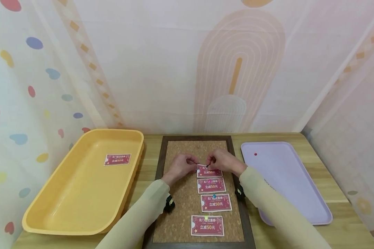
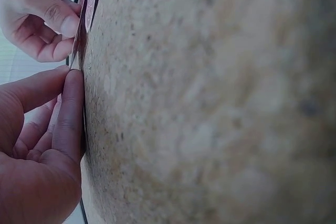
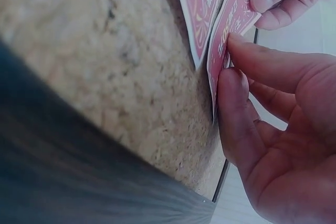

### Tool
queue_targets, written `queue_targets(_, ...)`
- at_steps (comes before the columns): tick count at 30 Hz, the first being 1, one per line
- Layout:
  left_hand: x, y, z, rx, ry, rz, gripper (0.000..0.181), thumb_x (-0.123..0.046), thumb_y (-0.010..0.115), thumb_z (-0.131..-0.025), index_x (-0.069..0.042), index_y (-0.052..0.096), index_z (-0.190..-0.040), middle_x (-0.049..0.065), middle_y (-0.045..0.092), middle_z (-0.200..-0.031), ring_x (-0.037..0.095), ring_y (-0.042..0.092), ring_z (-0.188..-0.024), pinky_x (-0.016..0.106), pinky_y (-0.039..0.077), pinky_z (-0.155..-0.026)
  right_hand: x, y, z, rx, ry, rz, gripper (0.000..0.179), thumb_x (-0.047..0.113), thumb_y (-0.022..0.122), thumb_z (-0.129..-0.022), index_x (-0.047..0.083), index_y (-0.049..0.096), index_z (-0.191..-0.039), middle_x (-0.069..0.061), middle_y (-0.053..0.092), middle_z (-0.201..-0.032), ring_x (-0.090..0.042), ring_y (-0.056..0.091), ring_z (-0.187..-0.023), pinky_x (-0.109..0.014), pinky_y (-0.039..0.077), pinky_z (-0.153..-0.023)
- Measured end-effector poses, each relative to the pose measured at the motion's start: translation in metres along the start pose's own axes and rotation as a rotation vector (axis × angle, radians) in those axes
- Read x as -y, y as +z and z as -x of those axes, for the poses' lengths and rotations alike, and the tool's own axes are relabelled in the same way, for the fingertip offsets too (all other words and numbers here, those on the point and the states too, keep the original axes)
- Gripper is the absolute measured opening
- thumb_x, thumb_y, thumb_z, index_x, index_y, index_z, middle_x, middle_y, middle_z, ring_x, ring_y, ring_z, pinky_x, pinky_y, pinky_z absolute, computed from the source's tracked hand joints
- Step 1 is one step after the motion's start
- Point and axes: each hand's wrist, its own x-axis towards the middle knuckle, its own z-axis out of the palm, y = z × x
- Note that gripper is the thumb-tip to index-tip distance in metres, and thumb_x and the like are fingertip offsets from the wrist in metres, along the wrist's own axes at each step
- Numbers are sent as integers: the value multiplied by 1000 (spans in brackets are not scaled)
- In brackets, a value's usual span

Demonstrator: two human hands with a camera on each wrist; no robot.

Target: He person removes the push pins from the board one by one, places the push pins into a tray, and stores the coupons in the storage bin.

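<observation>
A red-and-white paper coupon [image 1: 209,173] is at the upper part of a dark-framed corkboard [image 1: 174,218]. My left hand [image 1: 181,166] pinches its upper left corner between thumb and index finger. At its top edge, my right hand [image 1: 223,161] pinches the paper, and a small dark bit shows by the fingertips, too small to identify. In the right wrist view the coupon [image 3: 231,30] bends slightly away from the cork. Below it on the board are three similar coupons, bearing a pink pushpin [image 1: 210,181], a blue pushpin [image 1: 214,196] and a yellow pushpin [image 1: 206,217].
On the left stands a yellow tray [image 1: 71,193] with one more coupon [image 1: 117,159] in it. A lilac tray [image 1: 286,166] lies at the right, under the right forearm, with a red pushpin [image 1: 255,154] on it. A patterned curtain [image 1: 162,69] hangs behind the wooden table.
</observation>
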Motion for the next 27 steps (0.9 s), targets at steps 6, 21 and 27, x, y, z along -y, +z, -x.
queue_targets(6, 2, 1, -1, -2, 13, 3, 9, -5, 75, -93, -1, 75, -101, 7, 73, -89, 15, 67, -79, 27, 57, -69, 0, 1, -2, -5, 5, 26, 7, 7, 77, -92, 8, 72, -88, 0, 63, -79, -13, 54, -71, -26, 45, -64)
queue_targets(21, 1, 3, -3, -12, 37, -48, 8, -8, 77, -92, -4, 76, -99, 4, 73, -86, 13, 66, -77, 27, 53, -69, -4, 0, 0, -15, -4, 59, 11, 7, 78, -91, 10, 69, -84, 2, 61, -77, -13, 52, -70, -27, 43, -65)
queue_targets(27, 3, 5, -3, -10, 40, -20, 8, -5, 76, -92, -2, 76, -99, 4, 73, -84, 12, 66, -74, 25, 54, -66, -4, 0, 1, -17, -29, 59, 12, 6, 78, -90, 10, 69, -83, 3, 61, -75, -11, 52, -69, -26, 43, -64)
